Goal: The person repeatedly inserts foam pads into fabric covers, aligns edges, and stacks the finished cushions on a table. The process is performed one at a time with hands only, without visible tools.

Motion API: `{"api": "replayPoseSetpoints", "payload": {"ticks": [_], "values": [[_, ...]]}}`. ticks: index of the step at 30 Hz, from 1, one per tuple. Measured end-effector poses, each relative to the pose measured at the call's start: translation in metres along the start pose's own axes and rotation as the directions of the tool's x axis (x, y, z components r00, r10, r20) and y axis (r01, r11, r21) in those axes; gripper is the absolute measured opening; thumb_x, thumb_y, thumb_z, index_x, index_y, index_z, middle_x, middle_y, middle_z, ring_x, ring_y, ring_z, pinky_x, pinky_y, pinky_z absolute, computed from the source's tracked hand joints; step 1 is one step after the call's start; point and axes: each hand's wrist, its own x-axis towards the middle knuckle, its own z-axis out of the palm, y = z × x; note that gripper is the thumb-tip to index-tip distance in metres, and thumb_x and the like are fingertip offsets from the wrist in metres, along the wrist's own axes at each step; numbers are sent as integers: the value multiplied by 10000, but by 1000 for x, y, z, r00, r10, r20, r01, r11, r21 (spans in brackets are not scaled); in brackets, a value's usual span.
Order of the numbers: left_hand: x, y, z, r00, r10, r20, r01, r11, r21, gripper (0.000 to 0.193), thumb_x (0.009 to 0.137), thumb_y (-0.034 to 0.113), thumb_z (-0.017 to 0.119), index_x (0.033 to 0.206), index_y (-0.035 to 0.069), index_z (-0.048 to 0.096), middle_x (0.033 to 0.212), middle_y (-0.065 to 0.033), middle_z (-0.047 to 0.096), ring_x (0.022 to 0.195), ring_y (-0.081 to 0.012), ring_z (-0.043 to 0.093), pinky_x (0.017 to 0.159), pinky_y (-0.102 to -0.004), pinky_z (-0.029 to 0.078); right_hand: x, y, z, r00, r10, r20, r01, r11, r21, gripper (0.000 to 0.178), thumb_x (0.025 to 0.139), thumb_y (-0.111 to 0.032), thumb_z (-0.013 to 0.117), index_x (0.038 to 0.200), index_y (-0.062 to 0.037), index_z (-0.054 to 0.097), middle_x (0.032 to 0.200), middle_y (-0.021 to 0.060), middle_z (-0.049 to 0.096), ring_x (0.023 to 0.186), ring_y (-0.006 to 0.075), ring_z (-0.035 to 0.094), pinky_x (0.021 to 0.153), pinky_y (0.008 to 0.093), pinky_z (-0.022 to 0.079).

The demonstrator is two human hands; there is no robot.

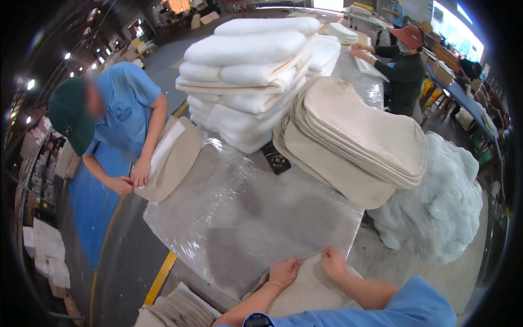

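Note:
A beige fabric cover (311,289) hangs at the near table edge, its top rim between my two hands. My left hand (285,271) is closed on the rim at the left, fingers pinched together. Close by, my right hand (333,262) pinches the same rim a little to the right. The cover's lower part runs down out of sight between my forearms. A tall pile of similar beige covers (359,131) with rounded ends lies beyond my hands, on the right half of the table.
Clear plastic covers the table (256,207). White padding (245,71) is piled high at the back; a small dark object (276,159) lies beside it. A bulging translucent bag (436,201) stands right. Folded beige fabric (177,310) sits near-left. Co-workers (122,103) work left and farther back.

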Motion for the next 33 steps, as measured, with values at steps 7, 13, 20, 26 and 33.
{"api": "replayPoseSetpoints", "payload": {"ticks": [7,13,20,26,33], "values": [[8,0,3,993,-90,82,85,995,62,317,1046,481,513,1062,210,676,886,-161,740,849,-410,709,723,-535,545,10,-4,2,1000,-21,-7,21,998,-66,246,989,-263,607,1093,-57,695,1063,209,728,1029,425,676,867,497,517],[-5,-5,-37,973,-127,195,116,991,63,436,1037,536,501,1160,170,706,1010,-179,742,989,-391,701,815,-504,549,13,2,-8,994,-102,28,101,995,15,257,986,-255,622,1086,-26,680,1030,207,723,976,415,676,840,477,513],[-36,-20,-53,915,-362,177,336,928,162,500,1048,526,467,1171,101,701,1035,-201,738,1005,-402,701,848,-514,551,9,4,1,985,-162,55,164,985,-44,236,991,-204,604,1113,-13,671,1023,242,712,1002,428,677,861,489,510],[-42,-30,-35,967,-254,-6,254,965,62,451,1071,473,446,990,86,664,910,-200,720,887,-419,693,769,-540,539,3,12,8,985,-173,-3,173,985,3,184,998,-173,601,998,10,623,880,219,685,815,408,638,741,473,479],[-38,-35,-24,975,-180,-128,184,983,26,397,1041,448,539,920,85,644,800,-180,689,771,-412,684,682,-543,528,11,15,13,965,-260,-26,259,965,-42,177,989,-142,585,923,23,590,815,212,625,750,374,566,720,455,454]]}}
